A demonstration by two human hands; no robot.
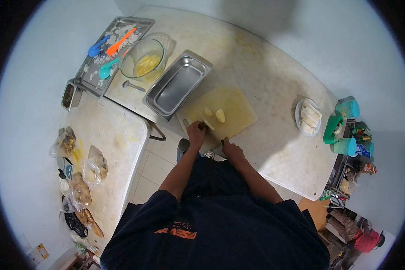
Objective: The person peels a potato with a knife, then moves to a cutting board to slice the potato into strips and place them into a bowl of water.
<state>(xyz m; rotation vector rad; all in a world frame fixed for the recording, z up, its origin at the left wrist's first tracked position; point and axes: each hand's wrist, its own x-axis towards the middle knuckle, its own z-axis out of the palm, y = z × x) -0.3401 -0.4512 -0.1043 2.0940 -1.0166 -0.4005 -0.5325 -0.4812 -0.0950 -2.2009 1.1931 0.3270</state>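
A yellowed cutting board (243, 112) lies at the table's near edge. Two pale yellow peeled pieces, seemingly potato, rest on it: a larger potato piece (220, 115) and a smaller chunk (207, 111). My left hand (196, 133) is closed at the board's near left, its fingertips against a pale potato slice (209, 124). At the board's near edge, my right hand (232, 150) is wrapped around the dark handle of a knife (222, 141). The blade is hard to make out.
Beyond my left hand stands a deep steel pan (177, 85). Past it are a glass bowl (142, 58) with yellow pieces, a spoon (133, 86) and a metal tray (92, 72). A white plate (308, 117) sits right. Bags (95, 166) cover the left table. Another person (366, 238) is lower right.
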